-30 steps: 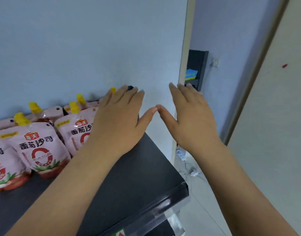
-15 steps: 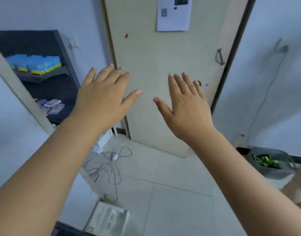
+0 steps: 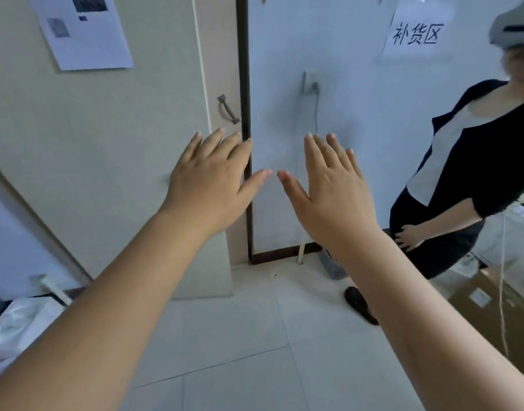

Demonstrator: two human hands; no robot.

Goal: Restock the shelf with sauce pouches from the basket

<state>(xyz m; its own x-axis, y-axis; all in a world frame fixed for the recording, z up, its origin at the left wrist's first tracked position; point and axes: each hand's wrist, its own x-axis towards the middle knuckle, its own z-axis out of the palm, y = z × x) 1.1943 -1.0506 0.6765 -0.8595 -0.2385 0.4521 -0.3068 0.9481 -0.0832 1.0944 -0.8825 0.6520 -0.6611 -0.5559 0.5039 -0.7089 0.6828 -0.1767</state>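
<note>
My left hand [image 3: 207,179] and my right hand [image 3: 332,191] are stretched out in front of me, backs up, fingers spread, thumbs nearly meeting. Both hold nothing. Neither the shelf, the sauce pouches nor the basket is in the head view. Behind the hands are a cream door [image 3: 112,137] and a pale wall.
Another person [image 3: 468,173] in dark clothes stands at the right against the wall, under a paper sign [image 3: 415,34]. A cardboard box [image 3: 492,307] sits at the lower right. A white bag [image 3: 14,324] lies at the lower left. White floor tiles [image 3: 254,336] lie ahead.
The view has swung right, away from the black shelf with pouches, past the door, to the wall and the other person. Both hands stayed raised and empty.
</note>
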